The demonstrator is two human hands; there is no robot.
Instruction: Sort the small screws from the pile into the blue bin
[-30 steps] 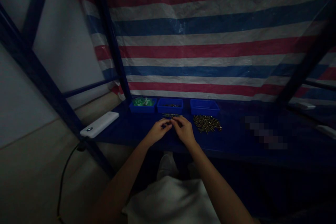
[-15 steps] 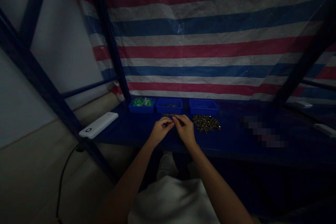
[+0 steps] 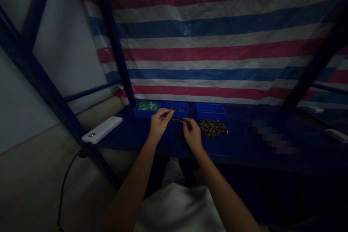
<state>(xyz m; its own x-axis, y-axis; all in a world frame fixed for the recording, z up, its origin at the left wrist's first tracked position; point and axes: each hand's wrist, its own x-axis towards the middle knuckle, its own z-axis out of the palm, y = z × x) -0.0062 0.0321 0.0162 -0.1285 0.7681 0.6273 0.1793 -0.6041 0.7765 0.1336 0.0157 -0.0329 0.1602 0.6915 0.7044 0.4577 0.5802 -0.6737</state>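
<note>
My left hand is closed in a pinch, holding a thin, dark, upright rod-like piece in front of the middle bin. My right hand has its thumb and fingers pressed together, and whatever is between them is too small to make out. Several thin metal rods lie on the blue table between the two hands, close to the right fingertips. Just right of that hand is a heap of small brass-coloured metal parts.
Along the back stand a blue bin with green-and-white pieces, a middle blue bin with small metal parts and a right blue bin. A white power bank-like device lies at left. Blue posts frame a striped sheet.
My left hand has moved apart from the right, left and up, with the thin piece now standing upright in its pinch. The right hand has stayed almost in place.
</note>
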